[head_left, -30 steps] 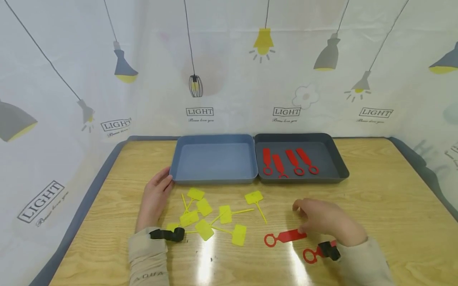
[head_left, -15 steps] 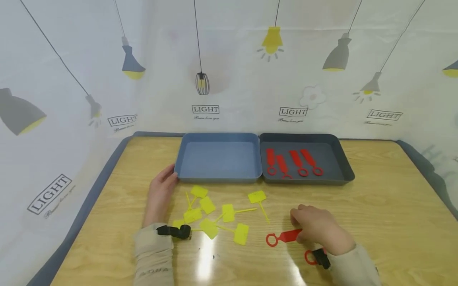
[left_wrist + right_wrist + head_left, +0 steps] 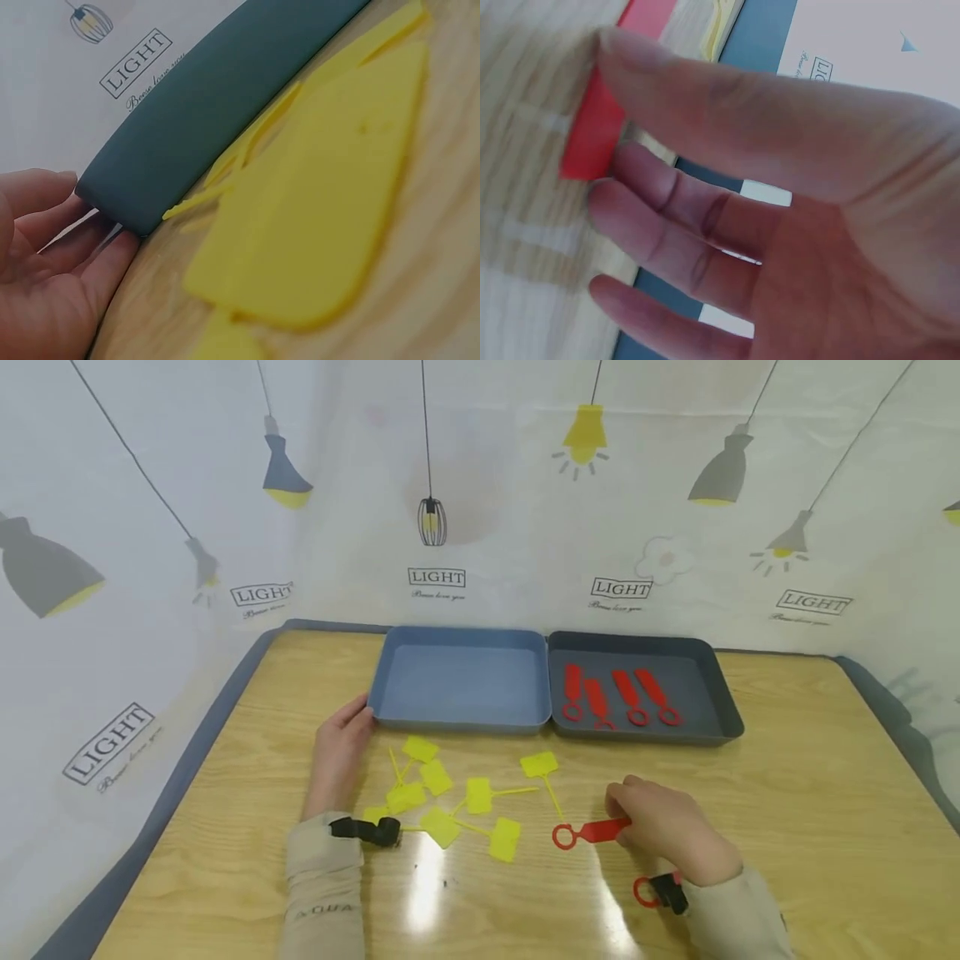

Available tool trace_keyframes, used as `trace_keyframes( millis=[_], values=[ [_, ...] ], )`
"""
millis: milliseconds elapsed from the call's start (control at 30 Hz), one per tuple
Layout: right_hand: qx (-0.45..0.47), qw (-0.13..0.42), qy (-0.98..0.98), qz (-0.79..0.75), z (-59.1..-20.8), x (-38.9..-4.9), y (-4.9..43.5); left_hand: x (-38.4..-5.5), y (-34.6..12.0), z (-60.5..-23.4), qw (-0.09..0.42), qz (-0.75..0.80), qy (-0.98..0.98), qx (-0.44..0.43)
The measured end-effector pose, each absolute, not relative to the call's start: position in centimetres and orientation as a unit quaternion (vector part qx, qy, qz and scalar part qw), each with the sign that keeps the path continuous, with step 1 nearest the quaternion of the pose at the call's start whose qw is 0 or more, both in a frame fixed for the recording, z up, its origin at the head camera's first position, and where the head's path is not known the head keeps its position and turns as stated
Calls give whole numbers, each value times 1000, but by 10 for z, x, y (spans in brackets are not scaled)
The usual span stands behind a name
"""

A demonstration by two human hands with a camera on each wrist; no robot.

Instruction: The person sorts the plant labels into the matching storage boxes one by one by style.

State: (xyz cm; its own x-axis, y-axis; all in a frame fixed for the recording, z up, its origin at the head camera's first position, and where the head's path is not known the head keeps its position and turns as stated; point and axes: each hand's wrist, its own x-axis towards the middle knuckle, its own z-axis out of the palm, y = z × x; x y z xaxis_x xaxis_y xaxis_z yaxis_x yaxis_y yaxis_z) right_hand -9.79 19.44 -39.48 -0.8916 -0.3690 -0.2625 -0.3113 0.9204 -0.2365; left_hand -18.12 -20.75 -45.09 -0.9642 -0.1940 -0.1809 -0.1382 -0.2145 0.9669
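My right hand (image 3: 663,827) pinches the flat end of a red ring tag (image 3: 597,831) between thumb and fingers, its ring pointing left. In the right wrist view the thumb (image 3: 705,105) lies across the tag (image 3: 592,142), with the fingertips behind it. At the front left corner of the blue tray (image 3: 459,727), my left hand (image 3: 339,756) touches the rim, thumb and fingers fairly straight. The left wrist view shows those fingers (image 3: 112,259) against the tray's dark outer wall (image 3: 202,97). Another red ring tag (image 3: 643,892) lies partly hidden under the right wrist.
A dark grey tray (image 3: 697,693), holding several red ring tags (image 3: 630,697), stands against the blue tray's right side. Several yellow cable-tie tags (image 3: 477,796) are spread over the wooden table (image 3: 495,910) in front of the trays. A printed curtain (image 3: 510,527) hangs behind.
My right hand has closed on the red ring tag and shifted it slightly forward and up. The left hand stays at the blue tray's corner. The head view has moved a little.
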Motion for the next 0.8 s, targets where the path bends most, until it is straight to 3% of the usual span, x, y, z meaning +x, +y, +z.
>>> trace_keyframes(
  millis=[400, 800],
  values=[
    [-190, 95, 971, -109, -399, -104, 188, -185, -213, -453, 0, -756, -641, 131],
    [-189, 127, 966, -124, -396, -107, 193, -184, -213, -449, -3, -761, -636, 129]
  ],
)
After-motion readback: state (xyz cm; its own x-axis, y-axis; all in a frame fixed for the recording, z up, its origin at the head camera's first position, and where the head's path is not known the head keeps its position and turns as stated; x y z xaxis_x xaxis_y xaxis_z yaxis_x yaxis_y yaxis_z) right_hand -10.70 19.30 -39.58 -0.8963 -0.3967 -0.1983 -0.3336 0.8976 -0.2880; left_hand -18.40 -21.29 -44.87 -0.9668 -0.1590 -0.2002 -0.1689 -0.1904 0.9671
